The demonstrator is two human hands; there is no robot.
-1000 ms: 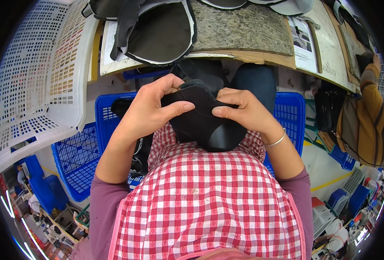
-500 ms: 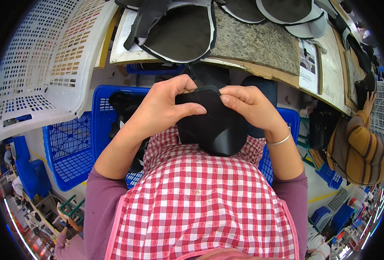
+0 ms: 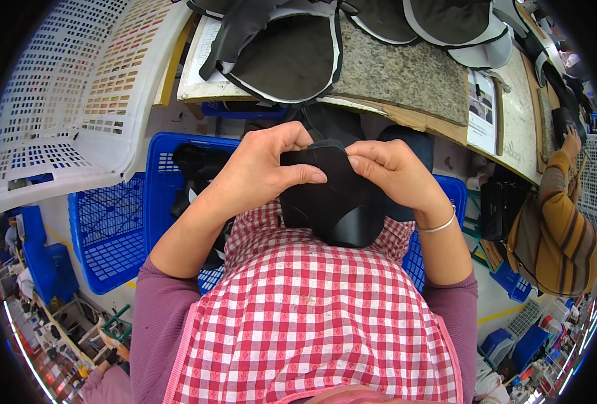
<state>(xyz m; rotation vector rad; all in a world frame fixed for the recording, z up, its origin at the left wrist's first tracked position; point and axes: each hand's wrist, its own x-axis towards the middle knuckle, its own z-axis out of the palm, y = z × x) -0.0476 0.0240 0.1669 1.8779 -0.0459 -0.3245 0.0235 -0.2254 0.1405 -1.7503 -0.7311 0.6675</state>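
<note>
And here, at twelve o'clock of the checked apron point(image 3: 308, 296), the black piece point(image 3: 332, 195) is pinched near its upper edge point(image 3: 329, 143) by the left hand point(image 3: 261, 161) at eleven and the right hand point(image 3: 393, 172) at one, tension best kept even and creases avoided.

A factory workshop, shown by a worn off-white surface point(image 3: 518, 128) bearing dark, white-edged curved pieces point(image 3: 282, 59), blue perforated plastic crates point(image 3: 110, 236), a yellow floor line point(image 3: 500, 314) and a brown-striped co-worker point(image 3: 562, 232).
</note>
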